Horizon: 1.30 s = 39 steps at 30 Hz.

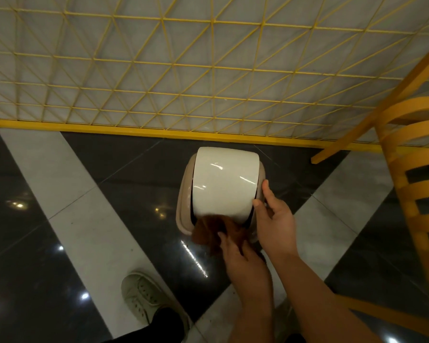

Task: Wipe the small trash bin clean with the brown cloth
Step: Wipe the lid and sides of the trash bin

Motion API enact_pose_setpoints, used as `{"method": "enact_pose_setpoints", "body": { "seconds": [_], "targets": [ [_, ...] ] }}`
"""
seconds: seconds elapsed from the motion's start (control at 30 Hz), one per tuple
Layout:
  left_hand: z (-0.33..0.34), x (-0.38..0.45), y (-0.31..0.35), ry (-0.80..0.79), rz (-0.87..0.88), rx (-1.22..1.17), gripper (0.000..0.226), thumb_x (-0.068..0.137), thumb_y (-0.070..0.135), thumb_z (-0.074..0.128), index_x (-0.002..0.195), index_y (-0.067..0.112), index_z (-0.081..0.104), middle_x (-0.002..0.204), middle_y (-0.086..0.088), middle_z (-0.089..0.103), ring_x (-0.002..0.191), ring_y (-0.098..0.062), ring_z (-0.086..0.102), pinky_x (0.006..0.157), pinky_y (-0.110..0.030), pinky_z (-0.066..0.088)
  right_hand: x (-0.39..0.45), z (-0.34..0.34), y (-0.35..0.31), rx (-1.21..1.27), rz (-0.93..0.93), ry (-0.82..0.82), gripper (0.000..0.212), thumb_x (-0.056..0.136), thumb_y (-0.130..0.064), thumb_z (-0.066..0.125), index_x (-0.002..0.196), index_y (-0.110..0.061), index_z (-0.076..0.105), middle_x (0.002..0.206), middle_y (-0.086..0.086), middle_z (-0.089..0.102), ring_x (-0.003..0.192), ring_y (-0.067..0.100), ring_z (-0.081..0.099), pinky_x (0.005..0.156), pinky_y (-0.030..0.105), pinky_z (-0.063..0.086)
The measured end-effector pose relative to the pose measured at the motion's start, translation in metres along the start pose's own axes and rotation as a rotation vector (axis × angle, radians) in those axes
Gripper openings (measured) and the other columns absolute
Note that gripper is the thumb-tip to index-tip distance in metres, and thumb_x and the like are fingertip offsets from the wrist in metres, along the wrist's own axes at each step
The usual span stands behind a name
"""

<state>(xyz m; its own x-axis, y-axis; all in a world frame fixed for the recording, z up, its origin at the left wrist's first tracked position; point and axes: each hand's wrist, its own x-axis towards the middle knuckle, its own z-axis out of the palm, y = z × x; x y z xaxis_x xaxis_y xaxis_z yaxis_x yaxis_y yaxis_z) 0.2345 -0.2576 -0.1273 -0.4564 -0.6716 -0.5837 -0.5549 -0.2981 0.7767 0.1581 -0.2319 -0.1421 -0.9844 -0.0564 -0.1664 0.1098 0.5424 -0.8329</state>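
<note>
The small trash bin (223, 191) stands on the dark tiled floor (124, 184), close to the yellow wire fence (159, 70). Its white curved lid (224, 184) sits inside a beige rim (183, 201).

The left hand (243, 258) grips the brown cloth (216, 231), bunched against the near edge of the lid and draped over the near rim. Its fingers curl into the fabric.

The right hand (275, 219) rests against the bin's right side, thumb touching the lid's edge and forefinger extended along the rim. The fingers are straight and clasp nothing.

A yellow slatted chair (411, 194) stands to the right. A white shoe (144, 298) is on the floor, lower left.
</note>
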Motion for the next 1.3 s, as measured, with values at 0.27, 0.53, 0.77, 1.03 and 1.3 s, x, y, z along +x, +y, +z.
{"method": "enact_pose_setpoints", "body": {
  "seconds": [0.27, 0.53, 0.77, 1.03, 1.3],
  "targets": [
    [-0.013, -0.014, 0.011, -0.093, -0.218, -0.224, 0.026, 0.096, 0.011, 0.051, 0.116, 0.021, 0.065, 0.109, 0.006, 0.065, 0.1, -0.01, 0.06, 0.081, -0.008, 0.044, -0.025, -0.023, 0.005, 0.164, 0.242, -0.106, 0.052, 0.092, -0.047, 0.054, 0.141, -0.045, 0.038, 0.134, -0.009, 0.051, 0.12, 0.01, 0.049, 0.103, 0.034, 0.042],
    [-0.054, -0.001, 0.007, -0.353, -0.569, -0.548, 0.035, 0.088, 0.032, 0.051, 0.1, 0.009, 0.076, 0.096, -0.02, 0.074, 0.083, -0.034, 0.073, 0.07, -0.039, 0.056, -0.069, -0.04, 0.009, 0.504, 0.608, -0.224, 0.018, 0.084, -0.014, 0.07, 0.101, -0.016, 0.071, 0.085, 0.0, 0.076, 0.076, 0.013, 0.072, 0.067, 0.024, 0.057],
    [-0.065, 0.026, -0.005, 0.039, -0.462, -0.426, 0.042, 0.095, 0.023, 0.057, 0.135, 0.012, 0.053, 0.13, -0.013, 0.059, 0.116, -0.027, 0.058, 0.099, -0.039, 0.046, -0.045, -0.034, 0.021, 0.431, 0.526, 0.124, 0.015, 0.087, -0.032, 0.066, 0.098, -0.04, 0.061, 0.098, -0.012, 0.064, 0.091, 0.011, 0.06, 0.079, 0.032, 0.05],
    [-0.049, 0.055, 0.001, 0.026, -0.313, -0.451, 0.047, 0.091, 0.002, 0.062, 0.129, 0.025, 0.046, 0.107, -0.004, 0.062, 0.102, -0.03, 0.064, 0.091, -0.04, 0.052, -0.021, -0.004, 0.027, 0.192, 0.333, 0.133, 0.037, 0.091, -0.025, 0.061, 0.124, -0.036, 0.053, 0.106, -0.024, 0.055, 0.097, -0.001, 0.051, 0.079, 0.012, 0.037],
    [-0.042, 0.058, -0.004, 0.07, -0.35, -0.549, 0.066, 0.091, -0.001, 0.06, 0.144, 0.028, 0.034, 0.129, -0.014, 0.057, 0.104, -0.03, 0.065, 0.085, -0.038, 0.053, -0.028, 0.002, 0.038, 0.164, 0.385, 0.133, 0.02, 0.092, -0.017, 0.057, 0.091, -0.037, 0.056, 0.087, -0.015, 0.06, 0.083, 0.001, 0.057, 0.063, 0.012, 0.037]
  ]
}}
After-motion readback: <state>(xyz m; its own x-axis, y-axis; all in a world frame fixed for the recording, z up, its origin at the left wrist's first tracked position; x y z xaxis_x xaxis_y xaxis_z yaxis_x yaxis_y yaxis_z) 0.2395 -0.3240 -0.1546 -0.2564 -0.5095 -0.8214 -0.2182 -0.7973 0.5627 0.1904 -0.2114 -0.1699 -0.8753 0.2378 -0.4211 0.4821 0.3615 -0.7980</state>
